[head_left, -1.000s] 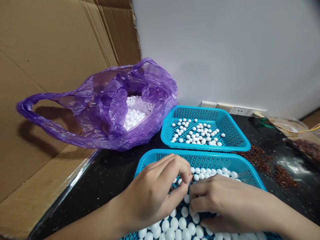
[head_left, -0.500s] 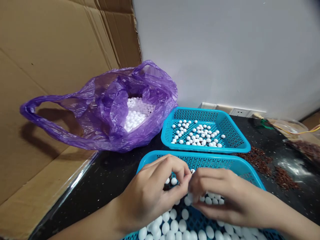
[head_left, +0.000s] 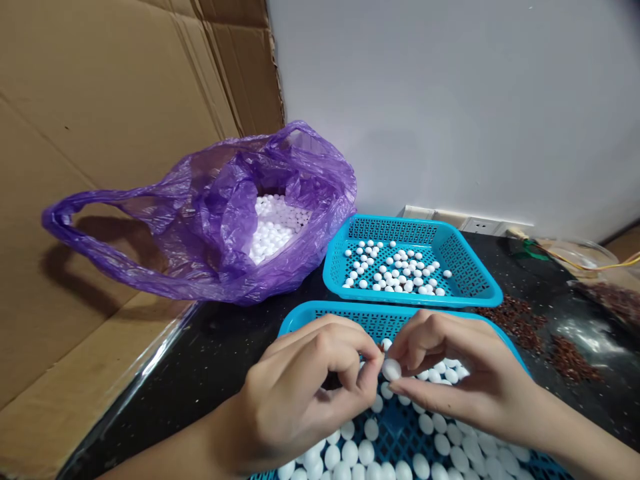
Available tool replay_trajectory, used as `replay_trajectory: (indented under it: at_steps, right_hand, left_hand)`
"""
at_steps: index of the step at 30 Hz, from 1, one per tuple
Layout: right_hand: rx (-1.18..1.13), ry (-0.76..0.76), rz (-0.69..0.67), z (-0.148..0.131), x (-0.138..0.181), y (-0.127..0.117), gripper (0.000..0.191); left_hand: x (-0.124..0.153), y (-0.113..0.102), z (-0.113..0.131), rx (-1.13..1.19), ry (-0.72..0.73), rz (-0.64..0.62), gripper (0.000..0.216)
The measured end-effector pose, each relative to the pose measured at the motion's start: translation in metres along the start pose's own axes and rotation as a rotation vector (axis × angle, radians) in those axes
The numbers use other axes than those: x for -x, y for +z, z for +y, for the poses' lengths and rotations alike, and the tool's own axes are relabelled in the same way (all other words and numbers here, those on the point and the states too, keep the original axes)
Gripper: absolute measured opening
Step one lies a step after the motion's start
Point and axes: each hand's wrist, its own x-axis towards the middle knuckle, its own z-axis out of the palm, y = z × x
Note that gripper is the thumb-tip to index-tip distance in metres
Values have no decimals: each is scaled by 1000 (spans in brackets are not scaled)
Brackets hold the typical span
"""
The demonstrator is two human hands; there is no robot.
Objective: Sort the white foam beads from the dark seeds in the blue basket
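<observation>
My right hand pinches a small white ball between thumb and fingers above the near blue basket. Close beside it, my left hand is closed, thumb against forefinger. A tiny reddish-brown bit shows at its fingertips; most of what it holds is hidden. The fingertips of both hands nearly meet at the ball. Below them, many loose white balls lie in the near basket, partly covered by my hands.
Behind stands a second blue basket with scattered white balls. A purple plastic bag of white balls leans against cardboard at left. Reddish-brown bits lie on the black tabletop at right, near wall sockets and wires.
My right hand has shifted slightly right and up and its fingers have opened out, so the pinched ball now shows clearly. My left hand has moved slightly, still pinched.
</observation>
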Motion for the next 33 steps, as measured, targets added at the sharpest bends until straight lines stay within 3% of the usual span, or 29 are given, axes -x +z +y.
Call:
replay_trajectory:
  at_steps: [10,23,33]
  right_hand:
    - [70,-87,22,0,0,0,20]
    - [111,-86,8,0,0,1,18]
    - [37,-59,39,-1,2,3,22]
  left_hand:
    - [2,-1,0,22,22,-96,28]
    - [6,-1,-8,91,2,-196,23]
    - [4,-2,-6,93,20,-163,26]
